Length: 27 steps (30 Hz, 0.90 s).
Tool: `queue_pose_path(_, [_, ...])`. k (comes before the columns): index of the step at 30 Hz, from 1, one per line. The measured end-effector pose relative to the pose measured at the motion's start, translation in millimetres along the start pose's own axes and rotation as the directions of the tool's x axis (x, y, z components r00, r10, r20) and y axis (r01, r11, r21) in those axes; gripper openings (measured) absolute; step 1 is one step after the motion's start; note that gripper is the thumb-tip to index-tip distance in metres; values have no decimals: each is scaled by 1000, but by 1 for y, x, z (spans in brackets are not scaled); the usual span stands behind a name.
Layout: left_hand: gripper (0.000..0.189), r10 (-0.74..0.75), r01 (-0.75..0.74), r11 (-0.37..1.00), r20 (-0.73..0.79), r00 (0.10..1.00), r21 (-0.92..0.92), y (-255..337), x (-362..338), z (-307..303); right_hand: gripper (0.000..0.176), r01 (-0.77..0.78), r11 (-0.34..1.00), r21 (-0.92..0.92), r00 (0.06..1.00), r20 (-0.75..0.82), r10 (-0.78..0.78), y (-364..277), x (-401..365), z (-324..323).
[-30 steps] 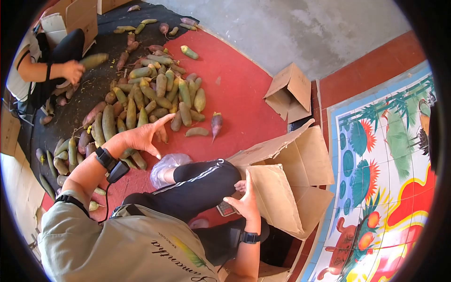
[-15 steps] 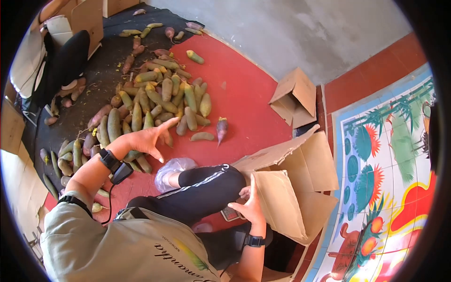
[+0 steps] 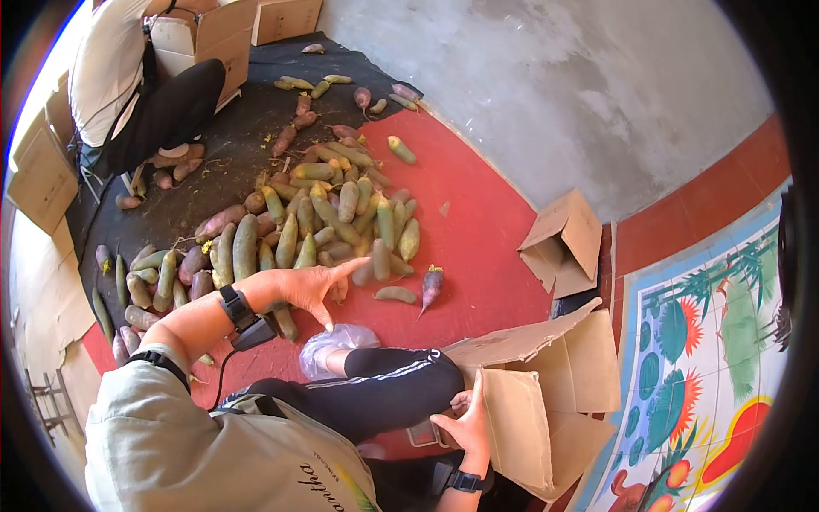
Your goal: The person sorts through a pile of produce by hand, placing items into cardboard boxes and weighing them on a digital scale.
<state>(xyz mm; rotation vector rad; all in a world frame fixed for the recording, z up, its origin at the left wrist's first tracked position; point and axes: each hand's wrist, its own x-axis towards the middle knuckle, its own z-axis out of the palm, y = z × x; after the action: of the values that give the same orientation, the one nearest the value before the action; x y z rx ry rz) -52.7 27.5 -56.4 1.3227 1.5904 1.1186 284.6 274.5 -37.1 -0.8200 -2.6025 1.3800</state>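
My left hand is stretched over the near edge of a heap of green and purple radishes. Its index finger points right and the thumb hangs down, with nothing between them. Just below the thumb is my foot in a clear plastic cover. A single purple radish lies right of the heap, a green radish beside it. My right hand is up against the flap of an open cardboard box, thumb and index finger apart and the other fingers curled.
At upper left another person sits beside cardboard boxes. A smaller carton stands by the wall above the big box. The radishes lie across a red floor covering and a black sheet. Painted tiles are at right.
The camera view has shifted, so the scene sits lower and further right. Both hands keep nearly the same poses and places relative to the radishes and the box.
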Motion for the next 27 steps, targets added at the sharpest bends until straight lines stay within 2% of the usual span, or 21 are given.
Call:
queue_pose_path(8, [129,0,0,1000,-20,1000,-6,-8,1,3,119,12,998,-57,1000,12,-11,-1,0,0])
queue_pose_path(14, [124,-28,28,1000,-76,997,4,-36,-3,8,119,-10,998,-68,1000,-5,10,1,1,1])
queue_pose_path(16, [119,-208,217,973,-101,973,82,-54,-9,8,116,-21,998,-55,1000,-20,20,1,1,3])
queue_pose_path(17, [119,-208,216,973,-98,973,79,-73,-13,11,116,-24,998,-56,1000,-20,23,1,0,3])
queue_pose_path(18, [114,-238,316,878,-247,939,359,-97,-20,16,114,-46,995,-87,999,-24,44,0,0,3])
queue_pose_path(19, [109,-214,426,690,-396,893,586,-119,-29,20,111,-64,991,-115,998,-28,62,-2,0,4])
queue_pose_path(21, [102,-446,647,544,-470,762,534,-153,-57,25,107,-61,991,-121,998,-39,56,-9,1,5])
queue_pose_path(23, [102,-560,696,383,-446,698,608,-193,-92,37,103,-72,989,-131,997,-51,66,-12,-2,6])
queue_pose_path(25, [101,-589,708,306,-458,666,636,-187,-103,45,96,-34,986,-165,998,-54,25,-11,-1,7])
queue_pose_path(27, [101,-623,728,292,-454,637,621,-184,-101,48,95,-24,985,-174,998,-65,13,-15,0,8])
